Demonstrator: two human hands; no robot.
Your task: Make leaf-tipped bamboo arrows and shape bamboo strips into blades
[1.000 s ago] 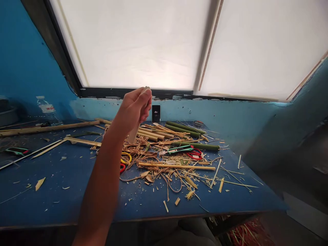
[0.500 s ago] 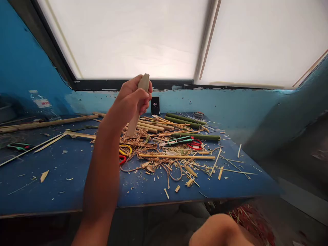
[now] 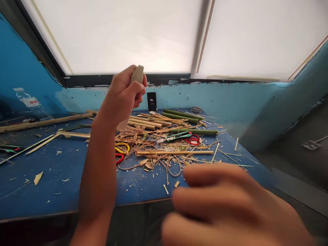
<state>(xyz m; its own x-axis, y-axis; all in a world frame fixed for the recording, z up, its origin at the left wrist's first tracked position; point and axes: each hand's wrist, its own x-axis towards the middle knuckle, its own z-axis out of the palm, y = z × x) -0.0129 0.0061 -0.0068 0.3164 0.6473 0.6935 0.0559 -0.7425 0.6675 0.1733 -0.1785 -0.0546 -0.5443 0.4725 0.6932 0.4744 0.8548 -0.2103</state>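
Head view: holds a flat strip (image 3: 137,74) in the left grip (image 3: 125,90), closed firmly around it, with one end rising past the thumb and the other slanting out below. Gripped along the middle, probably to stop twisting while leaving both ends bare. Raised above the tabletop (image 3: 58,177), perhaps to stay clear of the litter beneath and catch light from the bright pane (image 3: 123,41) behind.

Holds the right grip (image 3: 230,205) low, to the right of the left one and nearer the camera, with parted fingers; too blurred and hidden at the palm to tell how far closed, or whether holding anything.

Below and right of the left grip, has a cutter (image 3: 176,136) beside red handles (image 3: 196,136), likely laid there for easy reach. Right of that same grip, farther back, has a phone (image 3: 151,101) standing upright, presumably propped for viewing.
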